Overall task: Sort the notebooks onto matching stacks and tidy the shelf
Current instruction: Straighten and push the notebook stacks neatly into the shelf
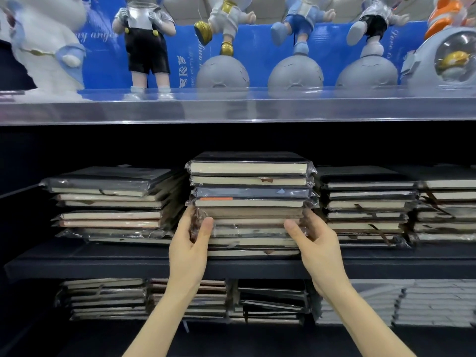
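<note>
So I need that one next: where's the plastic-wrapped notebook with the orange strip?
Head view: the orange-strip notebook lies fourth down in the centre stack, above the left hand.

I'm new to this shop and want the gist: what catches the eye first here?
The left hand and right hand grip the sides of the tall middle stack of wrapped notebooks on the dark shelf. Above, toy figurines stand on a clear shelf.

Two bare forearms, slim and smooth, run from six o'clock up to the left hand [189, 249] and right hand [318, 249].
</note>
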Demonstrator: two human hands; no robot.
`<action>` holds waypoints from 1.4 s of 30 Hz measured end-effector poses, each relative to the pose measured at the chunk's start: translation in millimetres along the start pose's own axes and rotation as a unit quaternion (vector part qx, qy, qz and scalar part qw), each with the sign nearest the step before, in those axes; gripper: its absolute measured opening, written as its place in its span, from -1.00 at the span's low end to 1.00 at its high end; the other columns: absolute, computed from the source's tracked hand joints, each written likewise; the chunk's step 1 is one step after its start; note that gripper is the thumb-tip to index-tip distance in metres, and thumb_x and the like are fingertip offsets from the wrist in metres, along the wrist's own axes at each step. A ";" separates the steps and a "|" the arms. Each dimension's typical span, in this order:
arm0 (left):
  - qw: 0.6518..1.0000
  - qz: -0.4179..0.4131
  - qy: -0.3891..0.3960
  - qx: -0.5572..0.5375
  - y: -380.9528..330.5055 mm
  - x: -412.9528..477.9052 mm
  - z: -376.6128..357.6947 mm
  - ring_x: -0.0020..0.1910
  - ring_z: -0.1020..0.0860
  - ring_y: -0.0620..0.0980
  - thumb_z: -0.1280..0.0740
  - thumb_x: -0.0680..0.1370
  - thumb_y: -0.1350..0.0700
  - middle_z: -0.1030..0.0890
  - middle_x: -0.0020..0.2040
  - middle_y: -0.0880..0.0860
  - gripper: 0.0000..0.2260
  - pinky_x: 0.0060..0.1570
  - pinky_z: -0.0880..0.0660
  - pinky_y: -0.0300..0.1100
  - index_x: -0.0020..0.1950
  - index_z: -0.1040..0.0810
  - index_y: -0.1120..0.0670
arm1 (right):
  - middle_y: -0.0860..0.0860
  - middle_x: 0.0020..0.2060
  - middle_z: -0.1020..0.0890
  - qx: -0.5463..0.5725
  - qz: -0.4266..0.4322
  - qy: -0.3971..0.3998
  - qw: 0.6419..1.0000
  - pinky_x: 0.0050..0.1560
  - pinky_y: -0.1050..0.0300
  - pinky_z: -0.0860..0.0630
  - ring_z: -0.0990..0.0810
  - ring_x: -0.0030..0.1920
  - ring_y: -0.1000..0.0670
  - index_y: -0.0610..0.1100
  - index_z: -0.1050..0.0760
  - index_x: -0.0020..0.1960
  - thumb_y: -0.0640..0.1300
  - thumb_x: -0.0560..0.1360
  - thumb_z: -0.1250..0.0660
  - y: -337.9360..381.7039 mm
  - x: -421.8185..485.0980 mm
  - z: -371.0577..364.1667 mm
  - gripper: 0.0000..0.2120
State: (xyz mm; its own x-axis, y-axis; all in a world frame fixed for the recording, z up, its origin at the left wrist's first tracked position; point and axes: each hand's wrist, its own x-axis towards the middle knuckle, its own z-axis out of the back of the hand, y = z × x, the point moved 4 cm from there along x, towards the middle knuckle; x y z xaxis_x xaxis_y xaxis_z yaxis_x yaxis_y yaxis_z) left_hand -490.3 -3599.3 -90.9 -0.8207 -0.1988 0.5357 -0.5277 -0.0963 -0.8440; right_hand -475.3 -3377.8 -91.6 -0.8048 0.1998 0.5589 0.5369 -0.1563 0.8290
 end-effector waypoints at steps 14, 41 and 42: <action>0.998 -0.025 -0.046 -0.026 0.4 2.9 2.1 -0.01 -0.60 -0.26 -0.37 0.51 0.16 -0.67 -0.07 -0.18 -0.79 -0.05 -0.44 -0.46 0.10 -0.55 -0.08 | 0.14 -0.14 -0.71 0.040 -0.016 -0.033 0.999 -0.02 0.38 -0.52 -0.65 -0.04 0.16 0.02 -0.58 0.07 -0.24 0.44 -0.43 0.7 0.4 4.9 -0.74; 0.993 0.007 -0.063 -0.099 -15.8 13.6 -10.3 0.01 -0.57 -0.32 -0.24 0.45 -0.17 -0.66 -0.05 -0.23 -0.64 0.01 -0.44 -0.45 0.14 -0.59 -0.04 | 0.19 -0.16 -0.67 0.087 0.006 -0.050 0.995 -0.05 0.46 -0.44 -0.59 -0.07 0.29 0.01 -0.57 -0.01 0.10 0.45 -0.28 17.3 13.1 -8.2 -0.78; 0.993 0.008 -0.063 -0.098 -16.3 13.5 -10.6 0.00 -0.57 -0.33 -0.24 0.46 -0.17 -0.66 -0.07 -0.26 -0.67 0.01 -0.44 -0.45 0.12 -0.58 -0.07 | 0.19 -0.17 -0.67 0.084 0.009 -0.049 0.995 -0.05 0.46 -0.44 -0.59 -0.08 0.30 0.01 -0.57 -0.02 0.09 0.46 -0.28 17.5 13.0 -8.0 -0.79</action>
State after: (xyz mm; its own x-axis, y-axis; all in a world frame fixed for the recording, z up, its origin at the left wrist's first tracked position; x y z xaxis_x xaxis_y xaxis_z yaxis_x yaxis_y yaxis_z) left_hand -495.1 -3590.1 -69.6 -0.8022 -0.3194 0.5044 -0.5572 0.0973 -0.8246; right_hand -478.4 -3385.6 -70.0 -0.7702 0.2930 0.5665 0.5930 0.0022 0.8052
